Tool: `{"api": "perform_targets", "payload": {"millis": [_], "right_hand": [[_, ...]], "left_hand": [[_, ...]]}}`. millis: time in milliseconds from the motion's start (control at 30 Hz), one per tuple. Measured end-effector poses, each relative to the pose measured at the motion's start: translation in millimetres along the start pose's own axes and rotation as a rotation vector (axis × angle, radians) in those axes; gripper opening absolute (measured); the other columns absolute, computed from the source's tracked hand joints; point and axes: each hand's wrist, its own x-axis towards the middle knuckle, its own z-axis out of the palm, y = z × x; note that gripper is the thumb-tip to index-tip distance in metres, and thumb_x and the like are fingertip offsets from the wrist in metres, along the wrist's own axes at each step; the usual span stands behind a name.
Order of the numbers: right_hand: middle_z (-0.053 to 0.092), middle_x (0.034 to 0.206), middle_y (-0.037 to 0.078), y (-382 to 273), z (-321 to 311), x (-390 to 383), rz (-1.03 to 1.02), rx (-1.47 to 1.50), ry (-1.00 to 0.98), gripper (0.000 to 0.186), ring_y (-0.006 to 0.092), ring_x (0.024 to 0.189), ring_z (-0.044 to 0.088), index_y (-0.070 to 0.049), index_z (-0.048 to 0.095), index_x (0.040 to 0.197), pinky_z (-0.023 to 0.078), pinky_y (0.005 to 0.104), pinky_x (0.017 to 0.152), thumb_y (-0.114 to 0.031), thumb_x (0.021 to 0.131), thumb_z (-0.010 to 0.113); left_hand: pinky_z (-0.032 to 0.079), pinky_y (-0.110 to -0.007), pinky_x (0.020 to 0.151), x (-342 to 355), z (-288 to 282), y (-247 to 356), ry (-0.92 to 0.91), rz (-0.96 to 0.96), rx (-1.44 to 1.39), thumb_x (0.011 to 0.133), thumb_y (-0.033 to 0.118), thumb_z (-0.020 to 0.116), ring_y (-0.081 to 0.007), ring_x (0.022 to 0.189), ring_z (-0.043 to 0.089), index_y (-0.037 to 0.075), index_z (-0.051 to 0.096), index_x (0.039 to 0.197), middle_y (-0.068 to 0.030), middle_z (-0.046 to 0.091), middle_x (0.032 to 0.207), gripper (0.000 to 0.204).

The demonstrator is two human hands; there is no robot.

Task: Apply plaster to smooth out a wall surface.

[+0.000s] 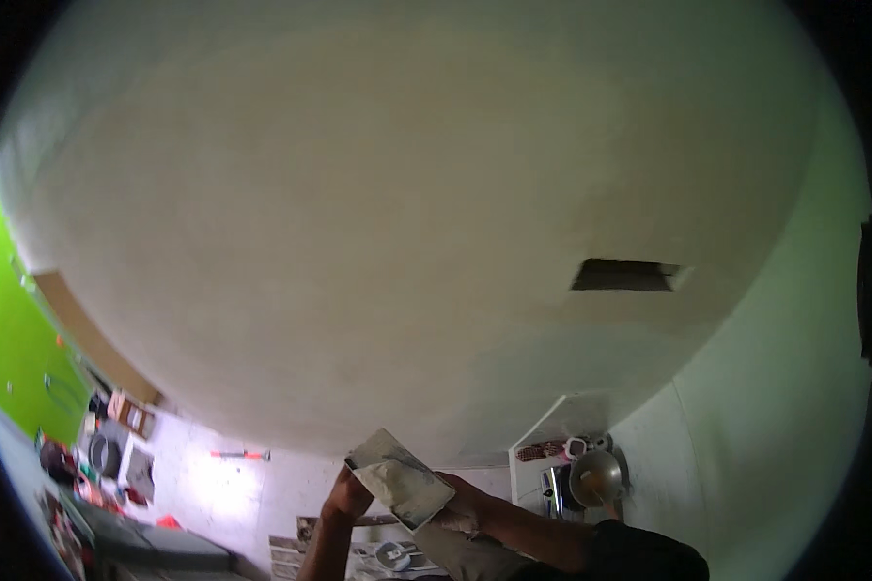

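A flat rectangular plastering trowel [428,492], loaded with a lump of pale wet plaster [389,481], is held low in front of me, tilted. My left hand [351,496] is closed at its left side, with the fingers partly hidden beneath. At the right edge is my right hand [467,507], also closed, its fingertips hidden behind the plate. A grey, smeared flat part [382,446] shows at the far end; whether it is a second blade cannot be made out. Beyond stretches a broad, smooth plastered surface [358,242], apart from both hands.
The plastered surface has a dark rectangular opening [625,275]. At lower right, a metal pan [595,478] stands on a white counter. A red-handled tool [240,455] lies on the pale floor. Clutter and a grey sofa-like piece [155,542] fill the lower left, near a green wall [15,329].
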Motion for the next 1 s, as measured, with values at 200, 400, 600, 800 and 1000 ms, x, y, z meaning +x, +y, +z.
{"api": "perform_targets", "payload": {"millis": [200,400,600,800,1000], "right_hand": [[0.066,0.124,0.009,-49,63,-96,-0.262,0.305,-0.084,0.030,0.0207,0.110,0.068,-0.002,0.057,0.129,0.057,0.0374,0.099,-0.018,0.104,0.054],[0.068,0.121,0.008,-91,99,-146,-0.621,0.326,-0.145,0.032,0.0194,0.111,0.067,-0.003,0.058,0.126,0.056,0.0356,0.098,-0.026,0.105,0.052],[0.070,0.117,0.008,-161,88,-178,-1.009,0.260,0.078,0.027,0.0182,0.105,0.069,-0.002,0.060,0.124,0.058,0.0320,0.092,-0.018,0.102,0.059],[0.066,0.126,0.006,-296,71,-231,-1.461,0.055,0.134,0.036,0.0153,0.112,0.065,-0.005,0.057,0.134,0.053,0.0308,0.097,-0.019,0.101,0.059],[0.063,0.122,0.003,-455,102,-299,-1.932,-0.193,0.250,0.035,0.0112,0.109,0.061,-0.002,0.055,0.135,0.050,0.0277,0.095,-0.011,0.101,0.058]], "left_hand": [[0.049,-0.044,0.106,73,148,54,-0.235,-0.122,0.043,0.094,0.036,0.063,-0.0277,0.125,0.060,0.000,0.041,0.149,-0.0156,0.059,0.139,0.069],[0.048,-0.038,0.102,109,243,85,-0.248,-0.267,-0.130,0.095,0.024,0.063,-0.0238,0.115,0.064,-0.005,0.061,0.130,-0.0129,0.067,0.126,0.045],[0.056,-0.033,0.075,171,270,115,-0.081,0.098,0.598,0.099,0.014,0.062,-0.0187,0.089,0.067,-0.006,0.070,0.111,-0.0132,0.073,0.107,0.025],[0.055,-0.033,0.081,274,298,263,-0.008,0.849,1.151,0.092,-0.002,0.064,-0.0177,0.086,0.066,0.000,0.071,0.093,-0.0100,0.073,0.092,0.007],[0.038,-0.046,0.115,363,374,414,0.153,1.445,1.850,0.092,0.024,0.075,-0.0342,0.141,0.044,0.009,0.046,0.148,-0.0157,0.045,0.155,0.065]]}}
